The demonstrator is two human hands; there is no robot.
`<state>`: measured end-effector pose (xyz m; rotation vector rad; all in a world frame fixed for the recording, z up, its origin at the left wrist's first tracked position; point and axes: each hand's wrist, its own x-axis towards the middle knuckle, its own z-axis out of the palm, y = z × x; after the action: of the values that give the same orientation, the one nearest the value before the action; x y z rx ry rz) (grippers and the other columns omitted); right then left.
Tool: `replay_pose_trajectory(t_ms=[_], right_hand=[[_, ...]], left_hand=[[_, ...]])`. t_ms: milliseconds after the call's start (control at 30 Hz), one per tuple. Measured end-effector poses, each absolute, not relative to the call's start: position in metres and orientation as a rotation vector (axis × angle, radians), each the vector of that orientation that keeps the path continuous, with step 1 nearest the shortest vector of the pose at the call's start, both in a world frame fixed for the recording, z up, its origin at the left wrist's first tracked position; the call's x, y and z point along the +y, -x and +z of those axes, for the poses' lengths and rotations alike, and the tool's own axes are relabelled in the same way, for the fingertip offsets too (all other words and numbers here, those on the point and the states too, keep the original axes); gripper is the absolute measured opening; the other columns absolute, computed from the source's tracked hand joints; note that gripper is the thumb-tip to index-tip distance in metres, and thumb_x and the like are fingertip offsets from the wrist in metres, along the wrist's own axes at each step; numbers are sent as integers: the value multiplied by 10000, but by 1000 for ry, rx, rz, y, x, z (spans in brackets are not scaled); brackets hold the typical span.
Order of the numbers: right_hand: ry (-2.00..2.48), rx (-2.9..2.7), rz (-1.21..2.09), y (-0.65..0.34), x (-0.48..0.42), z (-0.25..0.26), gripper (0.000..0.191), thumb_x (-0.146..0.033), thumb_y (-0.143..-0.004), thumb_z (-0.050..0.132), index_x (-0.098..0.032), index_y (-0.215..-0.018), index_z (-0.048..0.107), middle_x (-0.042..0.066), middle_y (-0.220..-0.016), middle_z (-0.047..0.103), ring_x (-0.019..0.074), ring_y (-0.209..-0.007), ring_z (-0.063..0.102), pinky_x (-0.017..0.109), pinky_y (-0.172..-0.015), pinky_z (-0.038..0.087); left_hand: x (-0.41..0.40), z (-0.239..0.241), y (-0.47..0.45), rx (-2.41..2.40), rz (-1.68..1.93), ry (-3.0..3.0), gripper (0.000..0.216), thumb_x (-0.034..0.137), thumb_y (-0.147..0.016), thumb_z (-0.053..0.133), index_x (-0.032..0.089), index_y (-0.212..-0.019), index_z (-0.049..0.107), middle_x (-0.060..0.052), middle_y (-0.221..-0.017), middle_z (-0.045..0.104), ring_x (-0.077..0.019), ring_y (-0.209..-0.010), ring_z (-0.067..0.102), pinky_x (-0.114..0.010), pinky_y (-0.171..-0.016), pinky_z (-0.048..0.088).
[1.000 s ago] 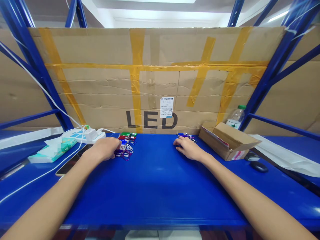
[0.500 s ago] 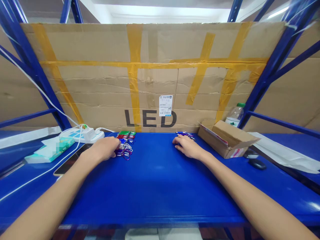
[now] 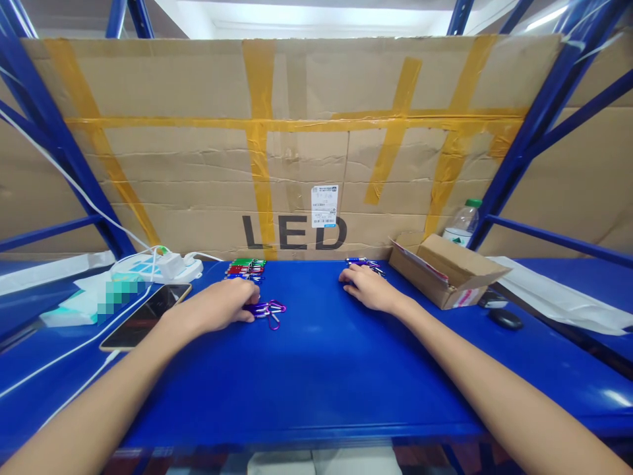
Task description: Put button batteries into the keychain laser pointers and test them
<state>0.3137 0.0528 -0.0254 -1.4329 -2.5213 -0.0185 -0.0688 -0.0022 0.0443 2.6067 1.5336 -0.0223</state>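
I pinched purple carabiner keychains (image 3: 261, 308) in my left hand (image 3: 223, 305) — blue keychains (image 3: 355, 261) lay beyond my right hand (image 3: 368, 288), its grip undeterminable.

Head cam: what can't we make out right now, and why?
All in the head view:
Left ends of purple carabiners: behind left hand; its grip is unclear.
Whatever lies under right hand: covered by that hand.
Box floor: blocked by walls and flap.
Bottle base: behind box.
Label print: too small.
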Motion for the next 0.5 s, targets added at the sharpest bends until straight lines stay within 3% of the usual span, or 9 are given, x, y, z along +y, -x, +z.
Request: replay_pose_trajectory(t_ms=[233,500], right_hand=[[1433,-2521,-24,-313,51,-24,177,-171,-1026,618,-165,-1184,697,169,-1230,687,324,-1136,650,432,-986,493],[1369,-2525,29,-302,41,-15,161,-263,-1074,588,-182,-1153,701,137,-1184,698,298,-1129,648,427,-1005,491]], left_hand=[[-25,7,4,1032,426,-2747,274,435,-1045,676,243,-1239,697,-73,-1236,724,-278,-1124,666,-386,-977,488],[-26,-10,-8,1013,557,-2663,281,439,-1022,722,265,-1243,706,-44,-1269,721,-262,-1149,657,-417,-1030,493]])
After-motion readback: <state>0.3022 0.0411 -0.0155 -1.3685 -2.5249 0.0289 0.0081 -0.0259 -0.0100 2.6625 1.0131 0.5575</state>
